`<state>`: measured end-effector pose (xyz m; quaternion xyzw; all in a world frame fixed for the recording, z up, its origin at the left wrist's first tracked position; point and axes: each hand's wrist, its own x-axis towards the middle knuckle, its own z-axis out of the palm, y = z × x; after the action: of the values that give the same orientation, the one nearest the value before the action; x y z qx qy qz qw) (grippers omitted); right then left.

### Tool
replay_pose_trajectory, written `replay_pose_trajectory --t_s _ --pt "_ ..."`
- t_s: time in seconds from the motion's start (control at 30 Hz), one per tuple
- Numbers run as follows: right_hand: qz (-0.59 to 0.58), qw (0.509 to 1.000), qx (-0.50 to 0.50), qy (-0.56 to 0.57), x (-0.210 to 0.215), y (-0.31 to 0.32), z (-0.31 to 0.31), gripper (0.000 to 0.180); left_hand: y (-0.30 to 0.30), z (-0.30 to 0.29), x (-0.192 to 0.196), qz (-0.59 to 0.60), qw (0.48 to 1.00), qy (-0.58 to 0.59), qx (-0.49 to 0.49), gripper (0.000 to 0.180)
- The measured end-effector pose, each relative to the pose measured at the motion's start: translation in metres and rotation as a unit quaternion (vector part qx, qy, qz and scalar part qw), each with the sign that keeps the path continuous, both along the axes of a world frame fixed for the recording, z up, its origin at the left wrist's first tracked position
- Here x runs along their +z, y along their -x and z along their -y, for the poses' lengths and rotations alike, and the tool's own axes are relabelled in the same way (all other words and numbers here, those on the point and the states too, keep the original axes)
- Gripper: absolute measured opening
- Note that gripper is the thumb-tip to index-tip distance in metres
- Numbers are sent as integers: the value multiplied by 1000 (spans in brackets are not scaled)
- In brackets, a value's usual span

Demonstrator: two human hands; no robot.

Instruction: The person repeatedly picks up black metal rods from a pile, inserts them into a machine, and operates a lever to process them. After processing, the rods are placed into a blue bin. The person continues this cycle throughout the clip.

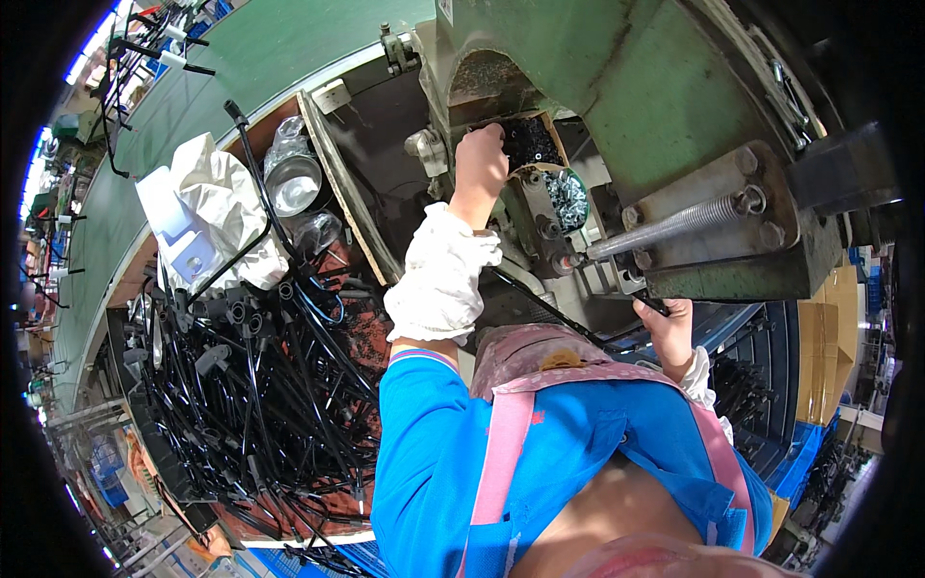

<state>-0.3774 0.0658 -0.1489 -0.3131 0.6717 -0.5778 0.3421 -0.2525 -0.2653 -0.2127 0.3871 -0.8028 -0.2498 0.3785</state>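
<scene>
My left hand (482, 162), in a white sleeve cover, reaches to the edge of a bin of small black parts (532, 143). Its fingers are curled, and whatever lies between them is hidden. Just beside that bin stands a round container of small shiny metal parts (567, 199). On the right, my right hand (669, 333) is closed around the end of a black tube (651, 302), below the green machine (636, 125). A metal spring (665, 229) stretches across the machine above this hand.
To the left, a tray holds a large heap of black bent tubes (260, 385). A white cloth (217, 193) and a metal bowl (293, 185) lie at its far end. A green conveyor belt (279, 43) runs behind. A cardboard box (827, 347) stands at the right.
</scene>
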Motion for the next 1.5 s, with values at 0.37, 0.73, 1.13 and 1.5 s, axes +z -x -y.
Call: replay_pose_trajectory --t_s 0.37,0.73,1.13,1.5 --pt "-13 995 96 -15 10 0 5 15 -40 -113 43 -244 791 -465 -315 11" --pt "58 991 121 -2 14 -1 14 22 -29 -153 43 -279 811 -451 -247 7" --pt "95 988 117 25 19 -15 41 18 -26 -169 32 -233 918 -281 -156 6" --pt "61 987 151 0 -35 -11 45 18 -55 -182 12 -101 961 -229 -117 14"
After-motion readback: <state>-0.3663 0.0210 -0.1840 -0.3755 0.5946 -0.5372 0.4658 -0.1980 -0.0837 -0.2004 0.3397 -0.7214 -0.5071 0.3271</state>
